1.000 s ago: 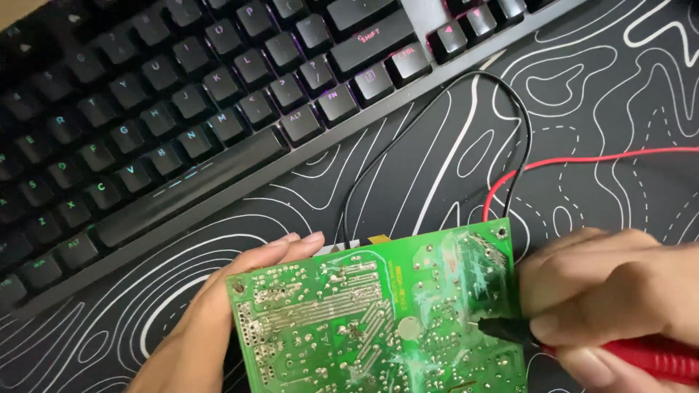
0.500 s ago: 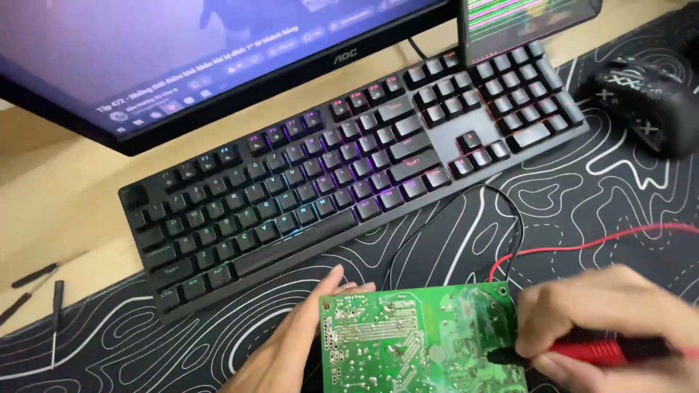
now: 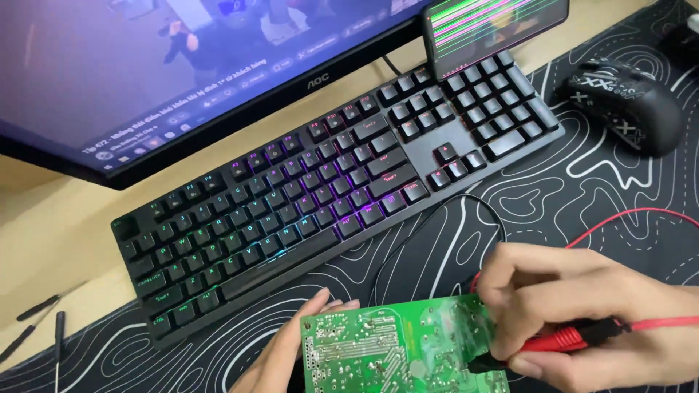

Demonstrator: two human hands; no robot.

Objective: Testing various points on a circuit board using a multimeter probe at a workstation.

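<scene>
A green circuit board [image 3: 393, 349] with its solder side up sits at the bottom middle of the head view. My left hand [image 3: 287, 349] holds it by its left edge from beneath, fingertips showing above the top edge. My right hand [image 3: 582, 313] grips a red test probe [image 3: 561, 340] like a pen. The probe's black tip touches the board near its right side. A red lead [image 3: 619, 218] and a black lead [image 3: 429, 225] run from my right hand across the mat.
A black backlit keyboard [image 3: 328, 182] lies diagonally ahead of the board. Behind it stand a monitor [image 3: 182, 73] and a propped phone [image 3: 495, 29]. A black mouse [image 3: 626, 102] rests at the upper right. Small screwdrivers [image 3: 36, 327] lie at the left edge of the patterned desk mat [image 3: 597, 189].
The view has tilted up and pulled back, revealing the monitor, phone and mouse. The board and both hands now sit lower in the frame; the probe stays on the board's right side.
</scene>
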